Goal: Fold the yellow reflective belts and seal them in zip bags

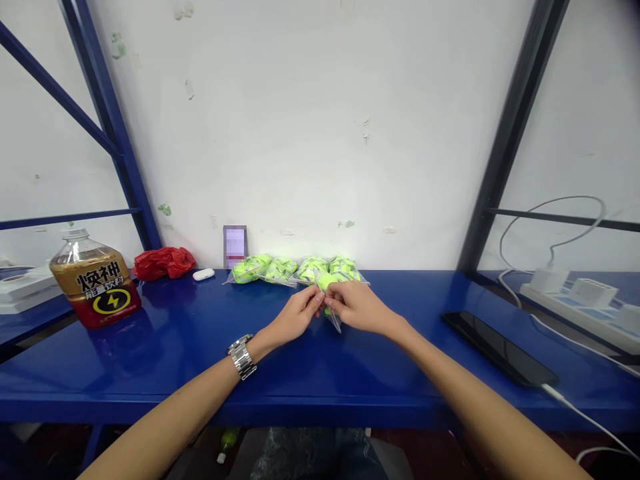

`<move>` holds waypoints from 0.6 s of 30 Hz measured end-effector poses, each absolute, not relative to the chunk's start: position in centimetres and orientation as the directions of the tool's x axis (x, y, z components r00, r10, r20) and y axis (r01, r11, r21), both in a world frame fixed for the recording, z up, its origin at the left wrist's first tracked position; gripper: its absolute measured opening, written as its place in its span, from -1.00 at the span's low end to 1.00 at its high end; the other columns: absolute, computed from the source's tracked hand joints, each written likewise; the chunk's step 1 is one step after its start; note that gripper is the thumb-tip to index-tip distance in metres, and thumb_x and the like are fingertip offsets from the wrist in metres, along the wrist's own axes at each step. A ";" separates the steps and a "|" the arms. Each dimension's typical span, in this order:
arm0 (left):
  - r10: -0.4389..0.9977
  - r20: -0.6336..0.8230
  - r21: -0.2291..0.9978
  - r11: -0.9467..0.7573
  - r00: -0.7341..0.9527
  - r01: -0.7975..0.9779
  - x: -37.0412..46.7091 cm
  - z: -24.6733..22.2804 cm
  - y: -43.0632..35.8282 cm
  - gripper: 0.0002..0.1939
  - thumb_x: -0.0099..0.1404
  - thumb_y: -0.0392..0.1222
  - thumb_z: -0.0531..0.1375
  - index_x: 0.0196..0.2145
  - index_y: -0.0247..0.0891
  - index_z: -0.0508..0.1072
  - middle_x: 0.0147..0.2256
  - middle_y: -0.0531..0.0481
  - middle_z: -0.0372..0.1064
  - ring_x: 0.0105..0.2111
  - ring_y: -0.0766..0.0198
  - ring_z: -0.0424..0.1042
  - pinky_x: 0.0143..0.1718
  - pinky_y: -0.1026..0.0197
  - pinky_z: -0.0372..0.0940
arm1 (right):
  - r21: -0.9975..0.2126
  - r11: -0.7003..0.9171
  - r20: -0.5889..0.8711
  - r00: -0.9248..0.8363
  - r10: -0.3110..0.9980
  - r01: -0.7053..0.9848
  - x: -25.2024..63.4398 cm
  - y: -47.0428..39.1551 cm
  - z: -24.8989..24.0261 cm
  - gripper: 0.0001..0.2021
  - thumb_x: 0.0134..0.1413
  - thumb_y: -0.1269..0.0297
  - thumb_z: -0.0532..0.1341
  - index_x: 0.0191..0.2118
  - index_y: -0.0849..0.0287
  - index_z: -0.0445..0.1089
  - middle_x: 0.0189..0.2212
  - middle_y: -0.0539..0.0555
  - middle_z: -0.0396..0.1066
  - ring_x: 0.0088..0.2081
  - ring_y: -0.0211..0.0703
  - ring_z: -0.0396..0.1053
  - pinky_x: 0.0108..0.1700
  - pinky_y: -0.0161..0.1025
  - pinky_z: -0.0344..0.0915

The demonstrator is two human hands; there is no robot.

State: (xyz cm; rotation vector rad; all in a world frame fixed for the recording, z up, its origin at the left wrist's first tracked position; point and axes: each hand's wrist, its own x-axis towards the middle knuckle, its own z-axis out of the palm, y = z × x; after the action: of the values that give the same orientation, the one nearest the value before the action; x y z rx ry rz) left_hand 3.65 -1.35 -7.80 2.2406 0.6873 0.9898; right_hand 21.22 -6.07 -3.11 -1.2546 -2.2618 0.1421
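Clear plastic bag with neon-yellow contents (327,281): above the blue table (320,380), between both hands. Left hand (299,313) and right hand (357,305) pinch its film, fingertips meeting; presumably two-sided so the slippery plastic stays controlled. Steel-banded watch (243,357) on the left wrist.

Positions relative to that bag:
- Just behind: four similar filled bags (313,268) in a row along the wall (320,133), likely lined up to leave working room in front.
- Behind, left: upright phone-like screen (235,247), apparently propped for viewing; text unreadable.
- Farther left: white case (203,274), crumpled red plastic bag (165,263), then drink bottle (97,280). Label: 焕神 / 能量饮料 (energy drink), lightning bolt in yellow ring.
- Right: black smartphone (500,347), cable (575,403) plugged in, probably charging; no brand legible. Beyond: white power strip (595,313).
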 end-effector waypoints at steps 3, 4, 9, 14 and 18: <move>0.649 0.471 0.671 -0.703 0.597 0.235 3.7 -7.9 -1.4 -0.62 0.41 0.07 -0.09 -0.38 -0.27 0.26 -0.48 0.08 0.22 -0.46 0.34 0.21 -0.39 0.27 0.12 | -0.592 0.523 0.296 -0.438 0.849 0.614 21.7 -5.6 -3.0 -0.83 0.04 0.36 0.09 -0.50 0.23 0.37 -0.68 -0.04 0.32 -0.67 -0.36 0.16 -0.54 -0.37 0.03; 0.648 0.468 0.666 -0.706 0.600 0.242 3.7 -7.9 -1.5 -0.62 0.41 0.07 -0.09 -0.37 -0.27 0.26 -0.47 0.08 0.23 -0.47 0.35 0.21 -0.39 0.27 0.12 | -0.668 0.490 0.248 -0.453 0.856 0.560 21.9 -5.4 -3.1 -0.82 0.04 0.34 0.09 -0.48 0.24 0.38 -0.69 -0.05 0.32 -0.70 -0.36 0.16 -0.57 -0.37 0.05; 0.649 0.460 0.639 -0.716 0.605 0.281 3.8 -7.8 -1.8 -0.66 0.41 0.00 -0.09 -0.37 -0.27 0.27 -0.48 0.08 0.23 -0.49 0.36 0.18 -0.43 0.28 0.09 | -0.762 0.435 0.198 -0.466 0.862 0.481 22.3 -5.0 -3.8 -0.84 0.00 0.31 0.10 -0.47 0.23 0.36 -0.72 -0.08 0.25 -0.74 -0.36 0.14 -0.64 -0.39 0.04; 0.671 0.502 0.517 -0.738 0.546 0.433 4.1 -7.5 -1.9 -0.76 0.30 -0.17 -0.02 -0.52 -0.26 0.20 -0.58 0.12 0.12 -0.55 0.37 0.08 -0.50 0.28 -0.01 | -0.473 0.503 0.454 -0.289 0.843 0.723 21.0 -5.2 -4.8 -0.89 -0.13 0.40 0.11 -0.60 0.18 0.24 -0.71 -0.04 0.24 -0.63 -0.31 0.18 -0.54 -0.37 -0.01; 0.706 0.549 0.400 -0.691 0.446 0.601 2.8 -7.4 -1.4 -0.77 0.21 -0.23 -0.01 -0.59 -0.23 0.11 -0.61 0.11 0.10 -0.58 0.37 0.08 -0.50 0.26 -0.07 | -0.286 0.364 0.589 -0.137 0.797 0.886 21.4 -5.0 -4.4 -0.87 -0.12 0.37 0.09 -0.61 0.17 0.20 -0.69 0.01 0.26 -0.60 -0.27 0.16 -0.51 -0.32 -0.06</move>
State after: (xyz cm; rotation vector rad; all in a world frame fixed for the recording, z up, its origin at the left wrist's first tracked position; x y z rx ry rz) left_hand 2.84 -1.43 -7.43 2.5442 1.1589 1.0741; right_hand 21.41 -5.04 -4.41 -1.4557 -1.9516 -0.1699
